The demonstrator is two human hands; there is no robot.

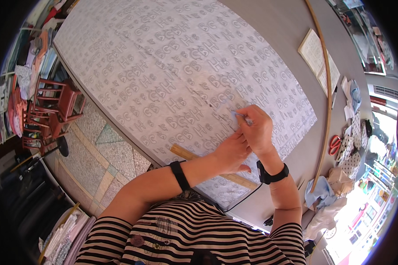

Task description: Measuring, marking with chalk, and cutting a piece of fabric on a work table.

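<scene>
A large sheet of pale grey-white fabric (pixel 172 66), patterned with raised outlined letters, lies spread over the table. My right hand (pixel 257 127) pinches a small pale blue piece (pixel 236 113) that looks like tailor's chalk, close above the fabric. Faint bluish marks show on the cloth just beyond it. My left hand (pixel 232 150) rests on the fabric with its thumb apart; its fingertips are partly hidden under my right hand. Beneath my left wrist a wooden ruler (pixel 185 153) lies across the cloth, its middle covered by the arm.
A long curved wooden strip (pixel 328 82) crosses the grey tabletop (pixel 278 26) at right, over an open notebook (pixel 313 53). Red-handled scissors (pixel 334 145), a pen (pixel 334 97) and fabric scraps (pixel 350 142) lie beyond. Wooden chairs (pixel 58 102) stand on the floor at left.
</scene>
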